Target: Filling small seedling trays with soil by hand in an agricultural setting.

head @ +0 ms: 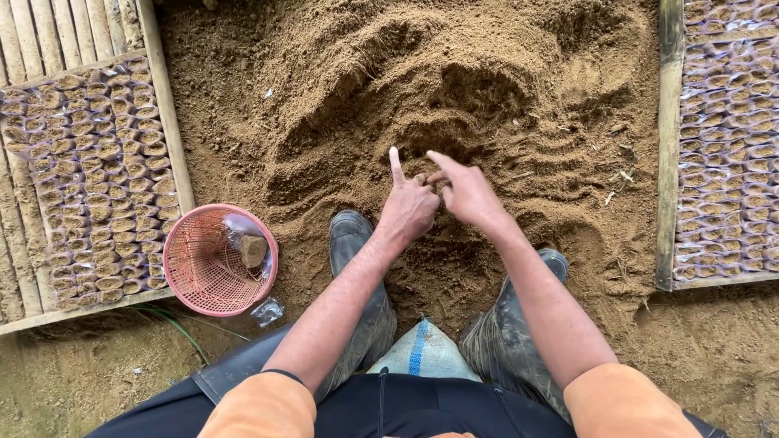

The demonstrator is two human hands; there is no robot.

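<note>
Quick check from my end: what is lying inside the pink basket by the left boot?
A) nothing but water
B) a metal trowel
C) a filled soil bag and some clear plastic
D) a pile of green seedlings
C: the pink basket holds one small soil-filled bag with clear plastic beside it; no seedlings, tool or water show.

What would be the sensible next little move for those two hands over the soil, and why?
Probably lowering both hands into the loose soil heap just ahead. The left hand and right hand meet just above it, fingers raised; what they hold, if anything, cannot be told. Trays of filled bags lie either side.
</note>
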